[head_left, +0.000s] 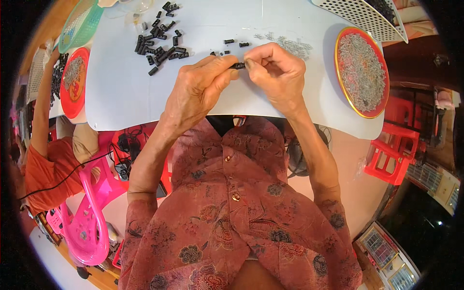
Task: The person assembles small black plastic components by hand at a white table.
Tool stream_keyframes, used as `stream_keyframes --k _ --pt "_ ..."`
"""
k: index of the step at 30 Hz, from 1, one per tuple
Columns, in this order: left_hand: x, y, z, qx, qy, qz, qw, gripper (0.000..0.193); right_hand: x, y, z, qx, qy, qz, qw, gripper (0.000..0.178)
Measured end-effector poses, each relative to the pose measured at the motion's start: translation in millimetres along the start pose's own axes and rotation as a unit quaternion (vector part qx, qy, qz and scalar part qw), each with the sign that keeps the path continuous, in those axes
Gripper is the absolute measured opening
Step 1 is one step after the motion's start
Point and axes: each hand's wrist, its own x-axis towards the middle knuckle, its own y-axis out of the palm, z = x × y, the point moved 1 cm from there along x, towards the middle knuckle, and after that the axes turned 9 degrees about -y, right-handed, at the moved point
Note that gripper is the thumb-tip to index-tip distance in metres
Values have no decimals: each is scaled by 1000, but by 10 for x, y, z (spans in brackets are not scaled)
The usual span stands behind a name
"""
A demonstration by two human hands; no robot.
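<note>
both hands [198, 89] [279, 75] pinch small black part [238, 65] | white table [125, 99] | pink chair [102, 232] left | red stool [397, 157] right

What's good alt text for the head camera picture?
A person's left hand and right hand meet over a white table, a small black part between them. Loose black parts lie at upper left; a red plate of silvery wire bits sits at right.

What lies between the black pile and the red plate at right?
In the head view: a few black pieces, then silvery bits nearer the plate; in front, the left hand and right hand at another black piece.
</note>
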Motion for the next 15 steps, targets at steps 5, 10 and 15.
stream_keyframes --k 5,10,15 --pt "-2 -69 -38 19 -33 16 999 24 9 3 69 40 42 6 998 8" --pt "1 -25 7 14 -3 1 1000 23 12 43 61 38 43 41 997 10" --pt "-3 -30 7 12 6 7 1000 21 2 -18 -17 28 49 59 997 7"
